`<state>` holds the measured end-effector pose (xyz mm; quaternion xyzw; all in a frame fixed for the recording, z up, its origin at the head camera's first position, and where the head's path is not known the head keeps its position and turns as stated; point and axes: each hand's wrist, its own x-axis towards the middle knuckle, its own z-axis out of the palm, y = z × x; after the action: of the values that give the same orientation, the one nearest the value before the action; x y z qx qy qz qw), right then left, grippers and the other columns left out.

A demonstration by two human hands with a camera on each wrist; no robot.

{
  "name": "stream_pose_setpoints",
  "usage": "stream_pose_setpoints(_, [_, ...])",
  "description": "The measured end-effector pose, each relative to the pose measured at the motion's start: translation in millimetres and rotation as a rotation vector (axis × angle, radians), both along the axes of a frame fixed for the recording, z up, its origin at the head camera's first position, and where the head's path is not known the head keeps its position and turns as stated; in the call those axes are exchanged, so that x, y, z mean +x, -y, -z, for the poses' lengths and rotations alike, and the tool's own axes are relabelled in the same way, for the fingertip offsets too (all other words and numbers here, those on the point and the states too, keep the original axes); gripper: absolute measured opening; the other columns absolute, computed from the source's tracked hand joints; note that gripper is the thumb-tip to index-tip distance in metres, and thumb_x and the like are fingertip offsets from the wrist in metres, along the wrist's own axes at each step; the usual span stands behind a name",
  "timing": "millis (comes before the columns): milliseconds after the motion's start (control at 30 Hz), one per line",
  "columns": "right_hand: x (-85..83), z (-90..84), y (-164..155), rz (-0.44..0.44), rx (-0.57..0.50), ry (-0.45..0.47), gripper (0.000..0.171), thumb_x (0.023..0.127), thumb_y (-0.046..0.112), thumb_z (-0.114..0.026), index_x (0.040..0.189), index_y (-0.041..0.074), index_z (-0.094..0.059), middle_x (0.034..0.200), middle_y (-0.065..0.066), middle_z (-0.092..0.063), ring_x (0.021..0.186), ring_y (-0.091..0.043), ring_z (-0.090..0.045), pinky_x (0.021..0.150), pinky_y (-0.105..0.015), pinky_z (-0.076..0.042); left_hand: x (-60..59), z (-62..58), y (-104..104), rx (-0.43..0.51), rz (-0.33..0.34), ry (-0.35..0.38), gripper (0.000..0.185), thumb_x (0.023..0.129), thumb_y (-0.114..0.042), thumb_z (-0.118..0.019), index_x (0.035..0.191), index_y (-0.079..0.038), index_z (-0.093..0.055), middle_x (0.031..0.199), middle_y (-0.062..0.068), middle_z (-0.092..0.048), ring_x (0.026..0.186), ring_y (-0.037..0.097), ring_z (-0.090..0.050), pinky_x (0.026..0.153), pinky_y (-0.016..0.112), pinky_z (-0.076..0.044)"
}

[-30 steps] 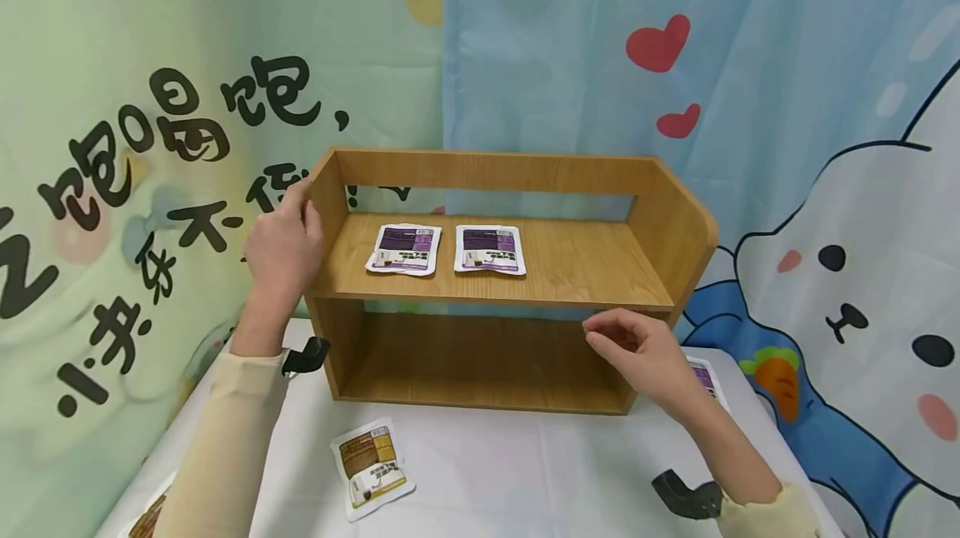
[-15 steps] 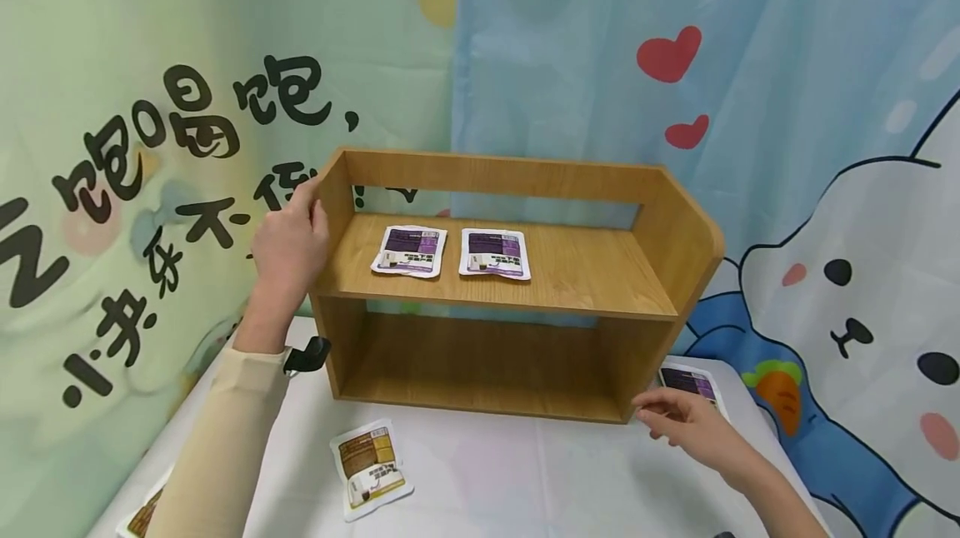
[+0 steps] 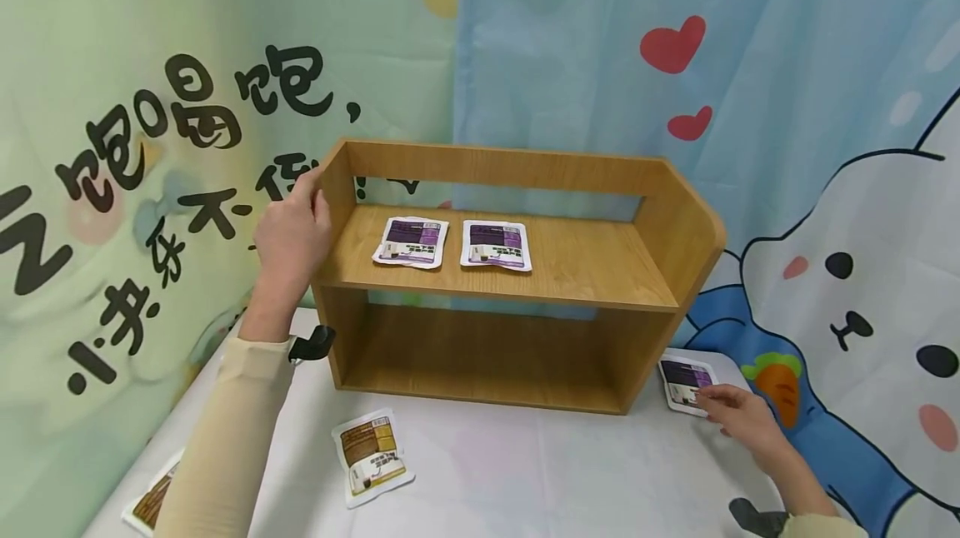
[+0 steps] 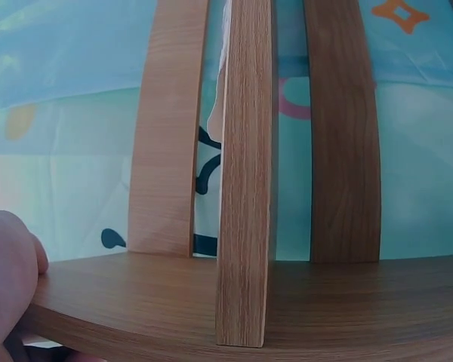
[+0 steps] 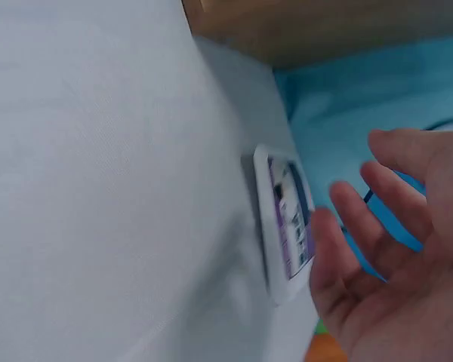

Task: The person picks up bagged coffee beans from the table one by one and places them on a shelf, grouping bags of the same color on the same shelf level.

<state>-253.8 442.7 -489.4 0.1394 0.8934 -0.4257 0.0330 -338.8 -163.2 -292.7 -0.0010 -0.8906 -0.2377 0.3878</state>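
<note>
Here, left hand (image 3: 288, 238) gripping shelf (image 3: 570, 271) edge

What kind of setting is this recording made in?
Probably a staged tabletop recording set, not a real shop: cartoon-print curtains hang as a backdrop behind a white-clothed table holding a small wooden shelf with purple packets.

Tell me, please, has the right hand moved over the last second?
Yes. The right hand went from the shelf's front edge down and right, reaching the purple packet beside its base.
</note>
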Motion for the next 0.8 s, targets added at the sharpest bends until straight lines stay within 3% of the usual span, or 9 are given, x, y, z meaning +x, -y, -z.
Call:
stream_pose_setpoints(167, [-13.0,16.9,-11,0.135,0.031,-0.056,0.058,0.097,0.035,-0.059,0.13,-0.011,-0.048,0.123,-0.033,-0.049,0.106,-0.043,-0.048,0.076,-0.043,-0.049,-1.1,2.6,0,0.002,0.001,0.018,0.038,0.103,-0.024,-0.043,0.137,-0.014,-0.055,0.091,0.021,-0.069,0.057,0.035,-0.058,0.044,0.042,-0.04])
stream_pose_setpoints(300, [-22.4,24.5,-13,0.216,0.063,-0.032,0.071,0.095,0.044,-0.059,0.14,-0.008,-0.039,0.134,-0.038,-0.038,0.116,-0.051,-0.039,0.087,-0.056,-0.045,-1.7,4.1,0,0.004,0.006,0.019,0.038,0.103,-0.024,-0.043,0.137,-0.014,-0.055,0.094,0.021,-0.069,0.059,0.035,-0.06,0.044,0.043,-0.041])
stream_pose_setpoints(467, [-34.7,28.7,-8,0.206,0.072,0.015,0.089,0.093,0.052,-0.058,0.148,-0.008,-0.022,0.142,-0.042,-0.024,0.125,-0.057,-0.028,0.099,-0.064,-0.032,-1.7,5.3,3,0.004,-0.013,0.004,0.037,0.102,-0.023,-0.044,0.136,-0.015,-0.056,0.084,0.021,-0.068,0.054,0.033,-0.054,0.043,0.041,-0.037])
stream_pose_setpoints(667, [-45.0,29.9,-5,0.217,0.188,0.025,0.089,0.092,0.053,-0.059,0.146,-0.009,-0.025,0.138,-0.042,-0.028,0.122,-0.056,-0.03,0.099,-0.065,-0.031,-3.5,2.5,2,0.004,0.005,-0.003,0.037,0.103,-0.024,-0.043,0.137,-0.015,-0.055,0.09,0.021,-0.069,0.058,0.035,-0.058,0.044,0.043,-0.039])
stream_pose_setpoints(800, [-49.5,31.8,-4,0.187,0.191,0.024,0.095,0.089,0.058,-0.06,0.147,-0.008,-0.024,0.139,-0.042,-0.027,0.123,-0.057,-0.028,0.1,-0.066,-0.03,-2.5,2.7,2,0.005,-0.006,0.001,0.037,0.102,-0.024,-0.042,0.136,-0.015,-0.056,0.088,0.021,-0.069,0.057,0.036,-0.057,0.044,0.044,-0.039])
